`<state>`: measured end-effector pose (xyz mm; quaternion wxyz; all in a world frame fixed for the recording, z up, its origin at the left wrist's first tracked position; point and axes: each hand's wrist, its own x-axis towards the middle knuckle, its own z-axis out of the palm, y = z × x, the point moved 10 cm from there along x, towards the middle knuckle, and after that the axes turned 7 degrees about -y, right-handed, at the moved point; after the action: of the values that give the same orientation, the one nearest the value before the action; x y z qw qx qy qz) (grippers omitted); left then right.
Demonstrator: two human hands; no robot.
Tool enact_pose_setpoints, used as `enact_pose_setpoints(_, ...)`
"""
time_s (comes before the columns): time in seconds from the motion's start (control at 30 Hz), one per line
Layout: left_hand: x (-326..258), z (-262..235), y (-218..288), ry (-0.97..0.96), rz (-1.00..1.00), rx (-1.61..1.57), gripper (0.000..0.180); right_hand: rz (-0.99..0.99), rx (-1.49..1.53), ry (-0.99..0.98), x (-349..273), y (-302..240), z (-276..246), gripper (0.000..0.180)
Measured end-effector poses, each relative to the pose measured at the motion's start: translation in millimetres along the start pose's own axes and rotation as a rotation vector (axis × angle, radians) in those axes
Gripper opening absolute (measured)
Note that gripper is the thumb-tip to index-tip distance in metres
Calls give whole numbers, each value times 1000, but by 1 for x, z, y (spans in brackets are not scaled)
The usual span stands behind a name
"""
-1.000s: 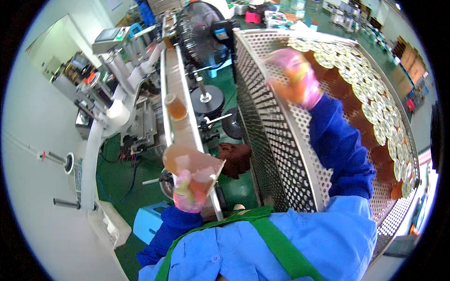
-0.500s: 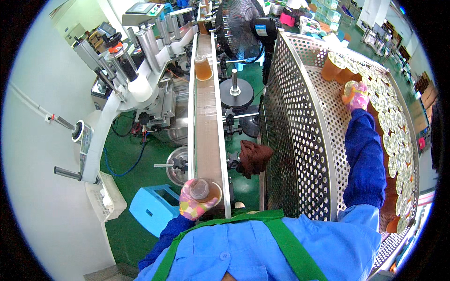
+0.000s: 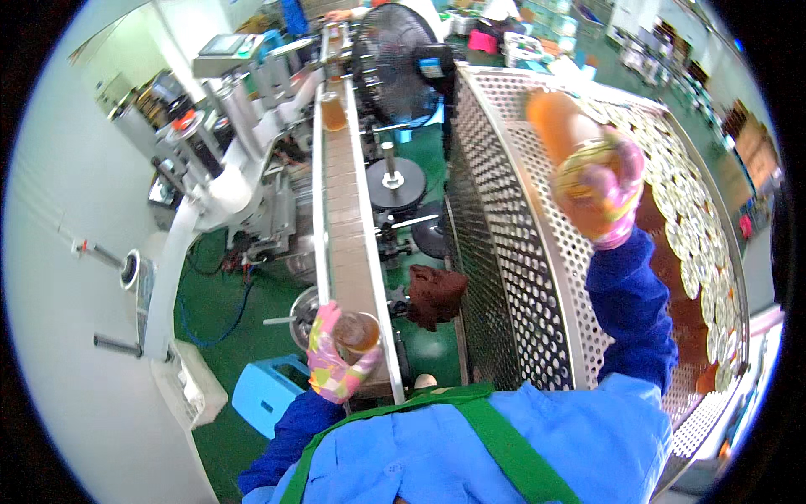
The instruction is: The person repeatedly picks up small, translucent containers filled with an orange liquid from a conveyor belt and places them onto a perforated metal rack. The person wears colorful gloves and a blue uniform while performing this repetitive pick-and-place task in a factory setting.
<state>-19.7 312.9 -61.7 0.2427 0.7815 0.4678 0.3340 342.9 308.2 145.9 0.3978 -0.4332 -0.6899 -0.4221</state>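
My left hand (image 3: 338, 361), in a pink and yellow patterned glove, is at the near end of the conveyor belt (image 3: 351, 218). Its fingers and thumb lie around two sides of a clear plastic cup (image 3: 357, 333) with amber contents. My right hand (image 3: 617, 189), gloved alike and smeared by motion, is raised over the perforated metal crate (image 3: 504, 252). It grips a lidded cup (image 3: 581, 172) with a greenish-yellow lid. A blurred orange cup shape (image 3: 550, 113) shows just beyond; I cannot tell whether it is part of the same hold.
Rows of lidded cups (image 3: 693, 210) fill the crate's right side. Farther up the belt stands another amber cup (image 3: 334, 112). A labelling machine (image 3: 231, 181) flanks the belt on the left, a black fan (image 3: 395, 63) on the right. A blue stool (image 3: 267, 395) sits near my left arm. Someone else's hand (image 3: 340, 15) shows at the far end.
My right hand has lifted from the far part of the crate, coming up and toward me with the cup. My left hand stays at the near belt end, its fingers straighter. The view has shifted.
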Motion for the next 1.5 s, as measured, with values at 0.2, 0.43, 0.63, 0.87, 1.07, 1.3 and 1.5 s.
enact_pose_setpoints(0.2,61,34,83,-258,-190,-1371,82,-267,550,63,29,-118,-25,38)
enact_pose_setpoints(0.43,66,18,73,-83,-264,-1713,79,-406,1083,-514,43,-122,52,42)
enact_pose_setpoints(0.63,43,22,22,101,-360,-1639,63,560,-92,-698,-64,195,174,60)
enact_pose_setpoints(0.87,10,29,-26,130,-401,-1692,65,758,-439,-1071,-175,283,196,77)
enact_pose_setpoints(1.07,-25,35,-76,187,-490,-1530,69,894,-465,-967,-137,283,153,64)
enact_pose_setpoints(1.3,-43,28,-90,91,-456,-972,81,1046,-269,-1460,-220,277,200,82)
enact_pose_setpoints(1.5,-73,38,-106,124,-431,-840,82,1237,-84,-1574,-264,278,196,70)
